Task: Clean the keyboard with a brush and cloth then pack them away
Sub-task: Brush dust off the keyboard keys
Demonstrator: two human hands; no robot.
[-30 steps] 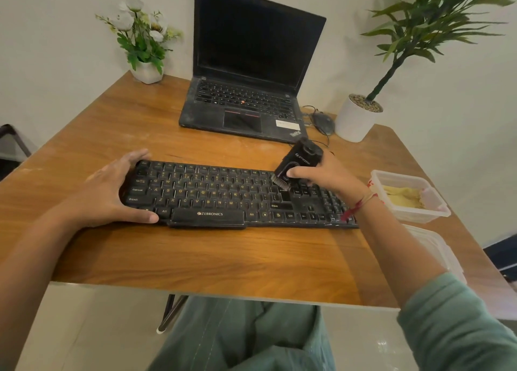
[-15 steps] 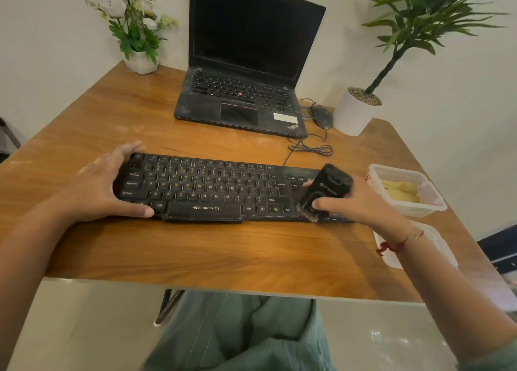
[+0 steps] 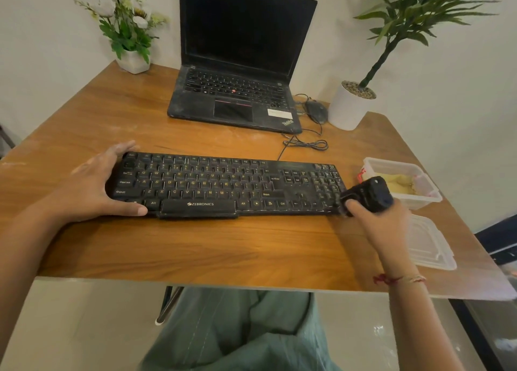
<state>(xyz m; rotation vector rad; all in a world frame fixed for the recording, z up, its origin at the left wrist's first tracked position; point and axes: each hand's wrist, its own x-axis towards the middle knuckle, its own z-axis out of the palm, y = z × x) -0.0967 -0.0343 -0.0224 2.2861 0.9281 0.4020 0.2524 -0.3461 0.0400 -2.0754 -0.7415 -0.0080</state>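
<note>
A black, dusty keyboard [image 3: 223, 184] lies across the middle of the wooden table [image 3: 195, 244]. My left hand [image 3: 92, 186] grips its left end, thumb along the front edge. My right hand [image 3: 375, 214] holds a black brush [image 3: 369, 194] at the keyboard's front right corner, bristles down at the edge. A clear plastic box [image 3: 402, 166] just right of the keyboard holds a yellowish cloth [image 3: 402, 183]. Its clear lid [image 3: 428, 242] lies nearer me on the table.
A black open laptop [image 3: 237, 91] stands behind the keyboard, with a mouse [image 3: 316, 112] and coiled cable [image 3: 307, 144] to its right. A white flower pot [image 3: 133, 60] is at the back left, a potted plant [image 3: 352, 105] at the back right.
My right hand swept the brush from the keyboard's middle right rightward and toward me to its front right corner. My left hand stayed on the left end.
</note>
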